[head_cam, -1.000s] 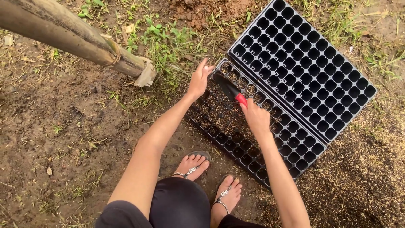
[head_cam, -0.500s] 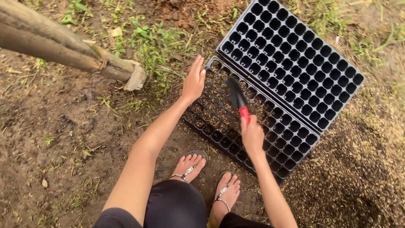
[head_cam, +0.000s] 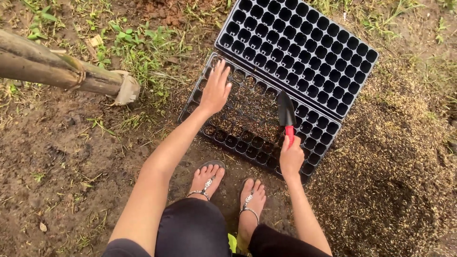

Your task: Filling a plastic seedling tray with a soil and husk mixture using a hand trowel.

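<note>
Two black seedling trays lie side by side on the ground. The near tray (head_cam: 316, 134) holds brown soil mix in many of its cells; the far tray (head_cam: 304, 47) has bare cells. My left hand (head_cam: 215, 88) lies flat, fingers spread, on the near tray's left part, touching the soil. My right hand (head_cam: 291, 157) grips the red handle of a small trowel (head_cam: 286, 110), whose dark blade rests on the near tray's middle.
A mound of brown husk-like soil mix (head_cam: 390, 176) spreads at the right. A thick bamboo pole (head_cam: 62, 71) lies at the upper left over grass. My sandalled feet (head_cam: 228, 190) stand on bare earth just before the near tray.
My right hand has drawn the trowel toward the right and nearer to me across the near tray. My left hand stays flat on the tray's left part.
</note>
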